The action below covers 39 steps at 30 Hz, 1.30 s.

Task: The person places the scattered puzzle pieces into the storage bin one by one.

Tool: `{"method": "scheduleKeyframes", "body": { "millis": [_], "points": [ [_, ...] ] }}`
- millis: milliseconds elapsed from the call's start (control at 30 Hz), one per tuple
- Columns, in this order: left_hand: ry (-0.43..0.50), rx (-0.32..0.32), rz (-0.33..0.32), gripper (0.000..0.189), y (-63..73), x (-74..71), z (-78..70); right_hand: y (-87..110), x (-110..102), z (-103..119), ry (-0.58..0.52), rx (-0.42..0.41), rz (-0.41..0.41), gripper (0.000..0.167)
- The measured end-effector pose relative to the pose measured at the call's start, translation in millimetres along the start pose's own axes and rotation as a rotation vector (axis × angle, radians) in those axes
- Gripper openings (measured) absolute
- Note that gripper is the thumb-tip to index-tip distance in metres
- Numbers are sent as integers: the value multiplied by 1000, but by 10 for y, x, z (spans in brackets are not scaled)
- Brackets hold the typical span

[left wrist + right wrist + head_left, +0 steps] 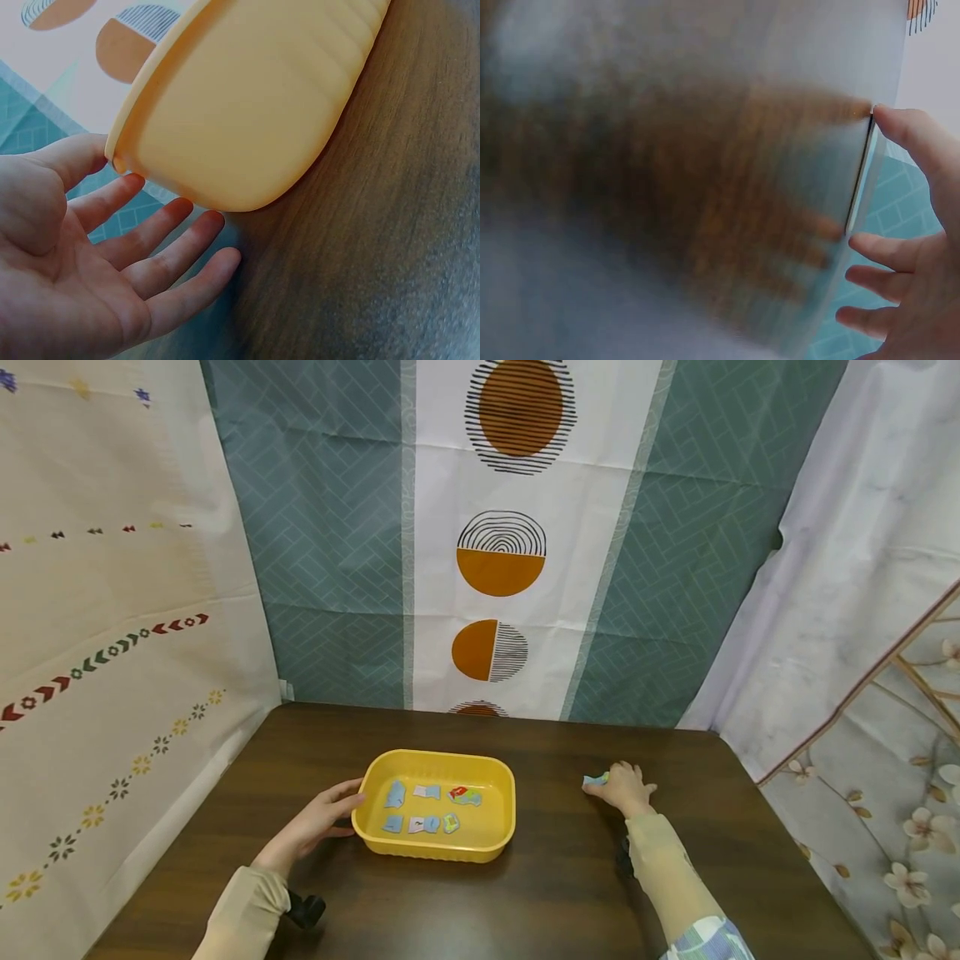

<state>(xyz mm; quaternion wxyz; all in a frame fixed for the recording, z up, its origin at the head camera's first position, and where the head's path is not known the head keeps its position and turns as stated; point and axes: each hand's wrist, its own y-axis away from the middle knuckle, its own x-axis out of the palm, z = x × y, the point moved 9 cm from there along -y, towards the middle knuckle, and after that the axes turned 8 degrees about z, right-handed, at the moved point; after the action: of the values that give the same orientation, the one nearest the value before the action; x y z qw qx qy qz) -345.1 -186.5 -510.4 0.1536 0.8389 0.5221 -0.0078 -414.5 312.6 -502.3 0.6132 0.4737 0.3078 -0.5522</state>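
My left hand (324, 820) is at the left end of a yellow plastic tray (435, 852), thumb at the rim and fingertips along the outer wall. From the left wrist view, the left hand (112, 262) pinches the tray's rim (142, 82) between thumb and index finger, the other fingers spread below. On the right side of the table, my right hand (624, 789) holds a small light-blue puzzle piece (596, 779) with some green on it. In the right wrist view the piece (861, 176) appears as a thin edge between thumb and index finger of the right hand (915, 255).
Several puzzle pieces lie in two rows in the tray, among them a red and green one (465, 796) and a yellow-green one (450, 823). The dark wooden table (420, 910) ends at a patterned curtain (337, 610) behind, with cloths at both sides.
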Motion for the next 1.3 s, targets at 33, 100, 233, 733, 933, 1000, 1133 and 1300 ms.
{"method": "scheduleKeyframes", "body": {
  "millis": [33,100,233,733,933,1000,1133,1300],
  "points": [
    [0,1,3,64,-3,2,3,2,5,-9,-2,2,-1,75],
    [2,2,5,64,-8,7,8,9,17,-26,-5,4,-3,74],
    [5,1,6,64,-12,14,16,27,34,-48,-7,4,-4,73],
    [3,8,5,63,-19,34,-3,63,52,-75,-15,15,-34,58],
    [-1,10,5,62,-18,29,-9,86,1,-33,-24,0,-57,57],
    [-2,11,5,63,-16,23,-7,92,-12,-17,-23,-6,-62,57],
    [-2,12,5,64,-16,14,8,111,-40,15,-20,-14,-70,61],
    [-2,15,0,65,-16,0,28,148,-91,94,-21,-40,-93,67]
  ]
}}
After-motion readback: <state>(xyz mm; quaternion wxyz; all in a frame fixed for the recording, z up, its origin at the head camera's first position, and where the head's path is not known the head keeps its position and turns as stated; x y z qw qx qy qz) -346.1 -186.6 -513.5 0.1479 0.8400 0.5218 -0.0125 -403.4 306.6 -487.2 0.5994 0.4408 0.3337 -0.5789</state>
